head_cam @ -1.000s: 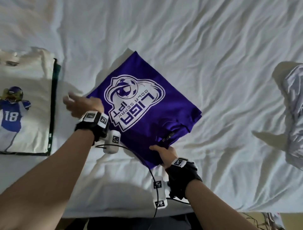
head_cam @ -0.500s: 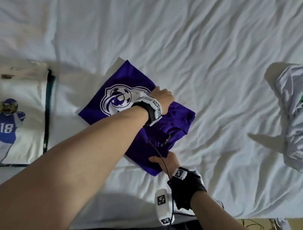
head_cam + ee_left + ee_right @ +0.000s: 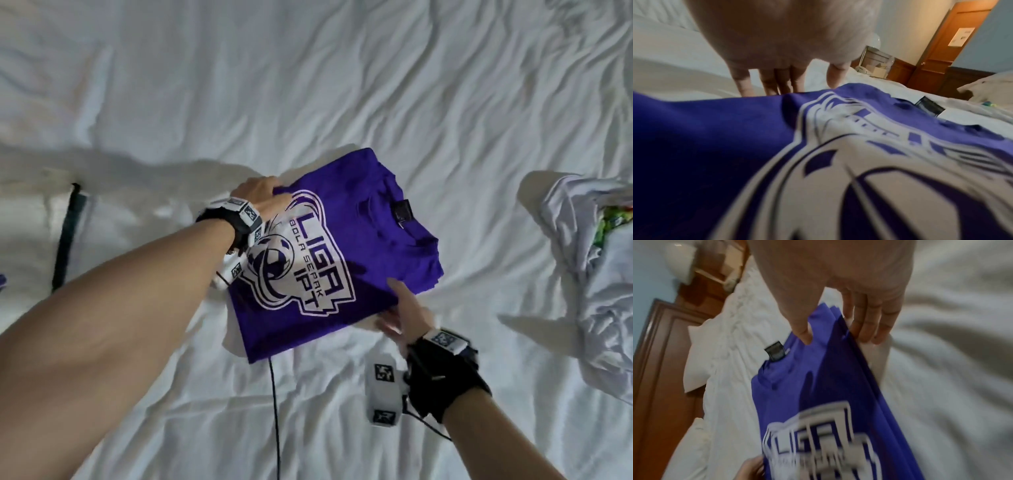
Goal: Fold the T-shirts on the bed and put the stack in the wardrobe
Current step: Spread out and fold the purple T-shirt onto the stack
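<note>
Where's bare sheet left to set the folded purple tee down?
Bare bed sheet beyond the purple T-shirt, and near it between the forearms. Crowded: folded white T-shirt far left, crumpled white T-shirt right. Left hand and right hand hold the purple one.

left hand point(image 3: 258, 193) fingers: tips hidden behind the purple T-shirt point(image 3: 346, 240) edge
right hand point(image 3: 407, 313) fingers: lower ones tucked under the shirt, out of sight
folded stack point(image 3: 41, 240): cut off by the left frame edge
white garment point(image 3: 589, 274): cropped at the right edge
shirt print: blurred in both wrist views
</note>
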Available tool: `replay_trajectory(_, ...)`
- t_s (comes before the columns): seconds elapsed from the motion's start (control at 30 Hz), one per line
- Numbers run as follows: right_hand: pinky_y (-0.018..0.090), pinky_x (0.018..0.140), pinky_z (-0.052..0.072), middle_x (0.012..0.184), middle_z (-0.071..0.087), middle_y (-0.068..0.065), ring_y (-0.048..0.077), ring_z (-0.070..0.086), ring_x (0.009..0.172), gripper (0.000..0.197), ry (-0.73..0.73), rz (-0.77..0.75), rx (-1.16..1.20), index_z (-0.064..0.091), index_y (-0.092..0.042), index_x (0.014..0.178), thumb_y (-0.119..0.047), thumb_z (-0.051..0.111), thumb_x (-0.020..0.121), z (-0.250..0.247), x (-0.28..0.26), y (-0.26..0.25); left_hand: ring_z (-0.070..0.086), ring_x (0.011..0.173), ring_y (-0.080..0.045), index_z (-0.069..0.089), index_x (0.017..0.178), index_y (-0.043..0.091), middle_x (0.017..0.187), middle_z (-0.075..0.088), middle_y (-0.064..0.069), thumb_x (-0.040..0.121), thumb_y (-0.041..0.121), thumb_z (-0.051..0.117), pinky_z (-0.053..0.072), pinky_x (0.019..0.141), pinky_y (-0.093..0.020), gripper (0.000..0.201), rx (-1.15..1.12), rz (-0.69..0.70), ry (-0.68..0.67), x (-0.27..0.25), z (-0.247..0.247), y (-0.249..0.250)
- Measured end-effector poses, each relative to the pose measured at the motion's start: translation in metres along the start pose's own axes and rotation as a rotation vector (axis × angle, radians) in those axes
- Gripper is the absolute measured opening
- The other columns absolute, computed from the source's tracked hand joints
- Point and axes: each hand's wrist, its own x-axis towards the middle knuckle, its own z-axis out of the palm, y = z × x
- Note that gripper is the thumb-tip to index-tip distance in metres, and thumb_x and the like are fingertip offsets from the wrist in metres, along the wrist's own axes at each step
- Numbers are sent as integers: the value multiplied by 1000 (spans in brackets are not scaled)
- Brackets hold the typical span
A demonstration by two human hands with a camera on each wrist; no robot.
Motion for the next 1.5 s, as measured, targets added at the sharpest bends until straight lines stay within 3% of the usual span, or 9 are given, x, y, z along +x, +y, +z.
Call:
replay_trajectory(0.2,49,74,59,68,70,9,27,67,64,44,-147,-80,-52,68,-8,70,-43,85,49,74,-13,87,56,73,-29,64,116,22,84,60,-8,89,39,49,41,65,-27,35,70,-108,36,-19,1,-27)
replay_trajectory(0.4,38,57,60,78,65,15,25,64,60,7,-229,-129,-10,61,-5,87,-4,66,83,71,-13,107,54,64,-22,60,101,10,83,61,-8,89,33,50,41,55,-27,28,-126,-302,25,-45,20,-53)
replay_trajectory(0.6,55,67,59,88,71,15,33,71,78,41,-176,-293,-145,62,-11,78,-36,76,49,70,-17,118,55,75,-26,61,110,-2,107,63,-16,89,29,56,36,54,-29,37,-230,-433,-11,-98,34,-71)
replay_trajectory(0.83,30,52,54,80,58,6,19,59,68,5,-371,-349,-303,57,-12,87,-7,58,87,45,-33,110,50,87,-28,57,100,-2,102,54,-17,98,16,47,36,74,-32,20,-278,-471,25,-191,66,-82)
replay_trajectory(0.97,34,59,49,78,54,12,27,55,68,6,-245,-394,-387,52,-8,80,-2,51,81,9,-38,113,54,75,-24,62,100,3,102,58,-15,99,21,48,39,69,-31,22,-382,-424,-4,-247,83,-89)
replay_trajectory(1.17,37,61,56,94,66,15,29,65,76,18,-143,-536,-493,61,-5,98,-19,60,87,-47,-31,144,67,91,-28,68,95,8,99,71,-12,94,34,55,50,92,-37,30,-653,-393,17,-325,131,-87)
replay_trajectory(1.27,36,56,59,84,71,12,28,70,69,25,-116,-628,-502,67,-10,89,-34,71,85,-59,-35,159,59,75,-28,58,70,8,73,61,-10,95,45,53,44,74,-33,45,-697,-390,156,-340,137,-78)
replay_trajectory(1.37,48,76,58,80,71,10,31,70,75,18,-30,-758,-551,68,-13,79,-30,72,83,-70,-34,163,49,68,-31,43,54,6,61,49,-15,96,37,55,37,68,-36,53,-691,-360,299,-347,138,-76)
replay_trajectory(1.5,44,72,58,78,67,11,24,61,66,15,-54,-735,-621,69,-6,87,-21,68,87,-92,-35,160,65,81,-36,62,73,-5,81,67,-22,93,37,60,49,77,-39,46,-703,-332,281,-354,149,-87)
